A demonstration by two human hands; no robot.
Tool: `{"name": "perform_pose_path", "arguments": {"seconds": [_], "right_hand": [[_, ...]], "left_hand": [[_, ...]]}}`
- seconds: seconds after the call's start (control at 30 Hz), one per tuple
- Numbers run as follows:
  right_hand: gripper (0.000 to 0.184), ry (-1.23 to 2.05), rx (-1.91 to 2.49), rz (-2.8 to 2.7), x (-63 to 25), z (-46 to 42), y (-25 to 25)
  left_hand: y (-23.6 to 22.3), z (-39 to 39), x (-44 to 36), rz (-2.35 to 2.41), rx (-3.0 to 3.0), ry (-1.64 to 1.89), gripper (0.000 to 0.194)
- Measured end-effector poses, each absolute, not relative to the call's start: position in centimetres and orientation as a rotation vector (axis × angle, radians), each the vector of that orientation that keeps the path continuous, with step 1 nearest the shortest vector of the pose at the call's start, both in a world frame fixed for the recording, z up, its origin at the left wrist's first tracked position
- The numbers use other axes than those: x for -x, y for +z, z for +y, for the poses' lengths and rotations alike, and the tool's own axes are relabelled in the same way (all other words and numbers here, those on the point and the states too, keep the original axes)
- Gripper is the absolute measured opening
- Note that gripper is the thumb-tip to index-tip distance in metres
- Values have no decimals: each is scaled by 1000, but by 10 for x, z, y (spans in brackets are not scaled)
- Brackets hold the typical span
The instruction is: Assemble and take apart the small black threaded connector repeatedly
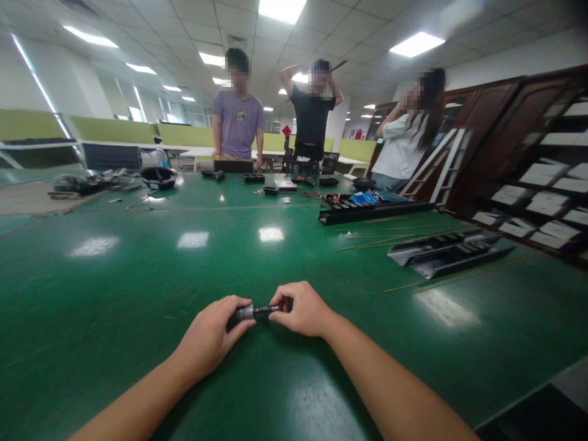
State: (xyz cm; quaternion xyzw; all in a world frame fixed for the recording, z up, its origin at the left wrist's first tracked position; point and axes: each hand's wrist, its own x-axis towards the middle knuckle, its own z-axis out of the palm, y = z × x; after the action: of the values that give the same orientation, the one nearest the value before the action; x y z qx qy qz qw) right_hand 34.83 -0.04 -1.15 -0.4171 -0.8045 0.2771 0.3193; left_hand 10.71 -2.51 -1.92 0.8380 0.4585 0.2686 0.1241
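Observation:
Above the near middle of the green table [151,282], my left hand [209,337] is closed round a short grey metal cylinder [245,312], thumb on its near side and fingers on the far side. A thin dark shaft [263,310] sticks out of the cylinder to the right. Its far end sits in a pinch between the thumb and forefinger of my right hand [301,309], and the tip is hidden by those fingers. Cylinder and shaft lie in one line, roughly level. Whether they are one piece or two, I cannot tell.
Black metal channels [459,257] and thin brass-coloured rods [367,245] lie to the right. Farther back is a long black rail [367,211] with blue packets [365,198]. A black bowl [158,177] stands at the far left. Three people stand beyond the table.

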Motion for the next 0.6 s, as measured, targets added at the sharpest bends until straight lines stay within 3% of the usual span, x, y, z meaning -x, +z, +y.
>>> {"name": "perform_pose_path", "arguments": {"seconds": [0.6], "right_hand": [[10, 724, 1093, -2135, -353, 0, -6]], "left_hand": [[-17, -24, -106, 1357, -2424, 802, 29]]}}
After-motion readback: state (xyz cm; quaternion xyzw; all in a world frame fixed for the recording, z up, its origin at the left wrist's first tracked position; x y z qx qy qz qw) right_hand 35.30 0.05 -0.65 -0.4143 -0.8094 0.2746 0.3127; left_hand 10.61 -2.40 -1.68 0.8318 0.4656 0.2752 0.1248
